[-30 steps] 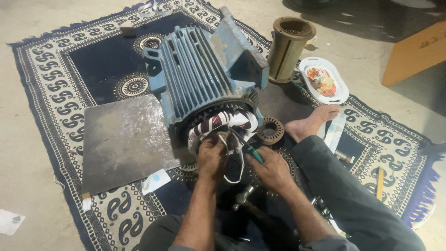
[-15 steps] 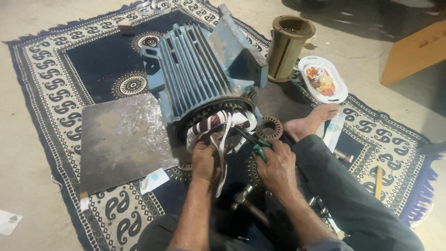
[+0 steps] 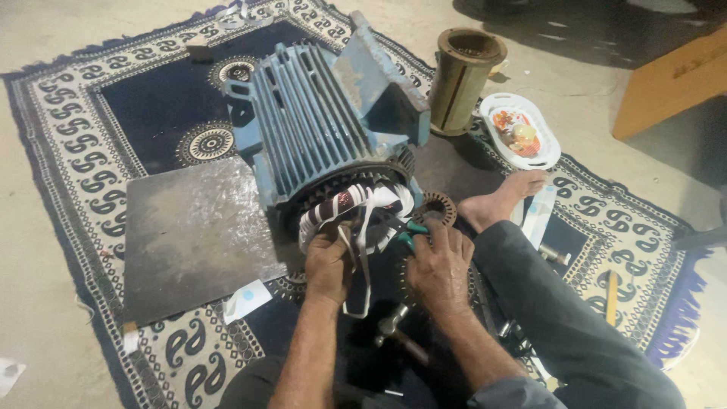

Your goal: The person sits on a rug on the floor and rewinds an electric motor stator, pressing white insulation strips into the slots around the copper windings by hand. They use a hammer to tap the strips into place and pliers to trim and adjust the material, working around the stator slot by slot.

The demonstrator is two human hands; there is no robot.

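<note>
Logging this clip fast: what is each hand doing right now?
Left hand: closed, gripping the white tape at the motor windings.
Right hand: closed on a green-handled tool, tip hidden.

Matt blue-painted metal motor housing (image 3: pixel 318 121) (ribbed) on woven rug (image 3: pixel 83 151).

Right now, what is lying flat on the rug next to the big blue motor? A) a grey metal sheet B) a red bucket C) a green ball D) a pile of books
A: a grey metal sheet lies flat on the patterned rug, just left of the blue motor.
</note>
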